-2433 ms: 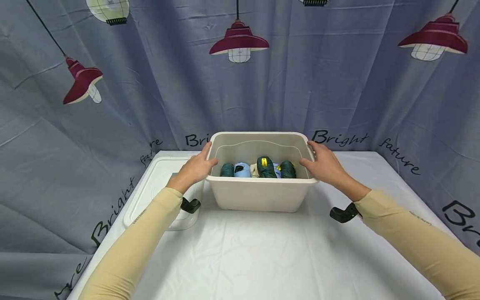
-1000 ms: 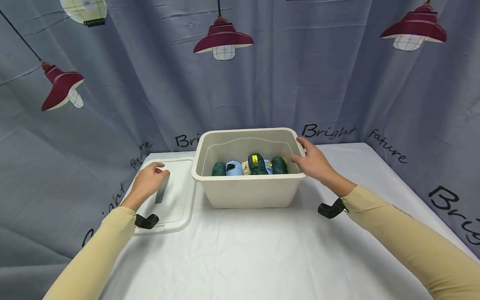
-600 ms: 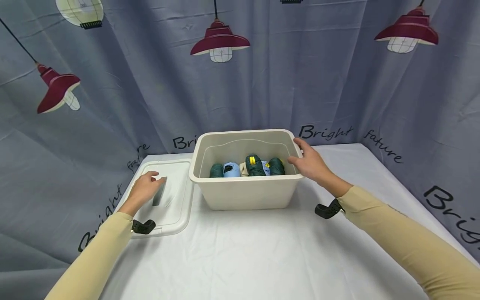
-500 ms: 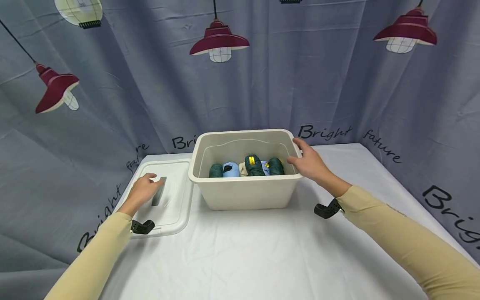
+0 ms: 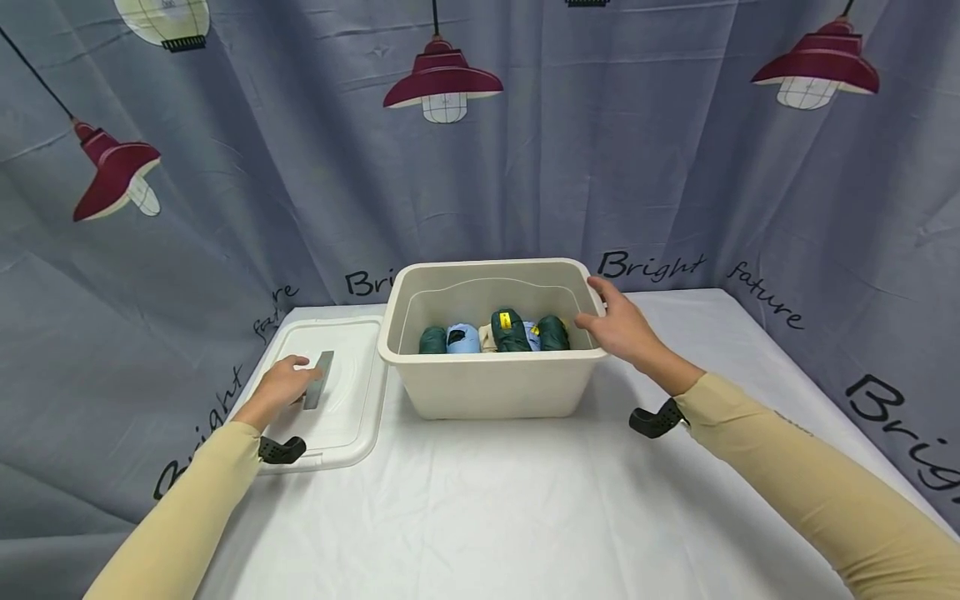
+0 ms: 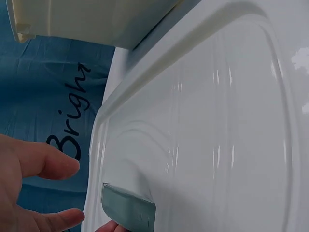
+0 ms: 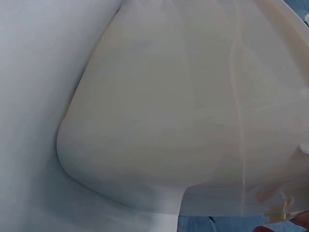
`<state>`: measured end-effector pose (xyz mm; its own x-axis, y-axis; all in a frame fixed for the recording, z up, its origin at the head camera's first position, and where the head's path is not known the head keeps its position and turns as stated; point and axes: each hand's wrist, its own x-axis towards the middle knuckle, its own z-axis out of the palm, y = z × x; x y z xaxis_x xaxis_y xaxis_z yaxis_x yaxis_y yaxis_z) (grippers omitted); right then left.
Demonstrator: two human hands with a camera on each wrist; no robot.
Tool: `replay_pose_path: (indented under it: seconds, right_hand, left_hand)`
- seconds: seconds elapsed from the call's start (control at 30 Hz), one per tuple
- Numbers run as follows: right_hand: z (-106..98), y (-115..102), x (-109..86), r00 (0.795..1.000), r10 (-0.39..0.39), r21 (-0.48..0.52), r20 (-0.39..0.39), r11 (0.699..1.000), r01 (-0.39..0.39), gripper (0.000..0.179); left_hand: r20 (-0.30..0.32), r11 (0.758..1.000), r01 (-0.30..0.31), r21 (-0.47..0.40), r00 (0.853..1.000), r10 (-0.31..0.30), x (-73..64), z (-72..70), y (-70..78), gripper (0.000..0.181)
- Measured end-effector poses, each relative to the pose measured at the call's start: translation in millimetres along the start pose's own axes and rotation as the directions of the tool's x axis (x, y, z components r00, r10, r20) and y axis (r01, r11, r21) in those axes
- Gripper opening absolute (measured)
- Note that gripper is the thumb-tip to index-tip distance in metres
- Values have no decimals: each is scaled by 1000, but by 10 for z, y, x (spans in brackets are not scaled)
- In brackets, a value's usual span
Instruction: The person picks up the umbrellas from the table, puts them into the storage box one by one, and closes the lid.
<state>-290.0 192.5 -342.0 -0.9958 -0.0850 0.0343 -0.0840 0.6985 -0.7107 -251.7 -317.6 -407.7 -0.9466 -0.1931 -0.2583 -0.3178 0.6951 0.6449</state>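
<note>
A cream storage bin (image 5: 495, 387) stands on the table, its open top showing dark green, light blue and beige rolled bundles (image 5: 510, 331). My right hand (image 5: 622, 331) grips the bin's right rim, thumb over the inner side; the right wrist view shows mostly the bin's outer wall (image 7: 140, 111), with fingertips at the lower right corner. To the left lies a white lid (image 5: 352, 425) with a grey handle (image 6: 128, 210). My left hand (image 5: 279, 387) is at that handle, thumb and forefinger spread apart, other fingertips at the handle's edge.
A white cloth covers the table (image 5: 510, 508). Behind it and along both sides hangs a grey-blue curtain (image 5: 330, 167) printed with red lamps and writing. The lid lies close beside the bin's left side.
My left hand has let go of the bin's left rim, moved left over the lid and come down to its grey handle. My right hand stays on the right rim.
</note>
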Motion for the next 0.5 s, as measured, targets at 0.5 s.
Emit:
replay_pose_path:
  seconds: [0.5]
  right_hand:
    - [11,7,4,1000,9,7,-3,1000,-9,83]
  left_hand:
    - [99,999,-4,32,995,1,248,30,-36,79]
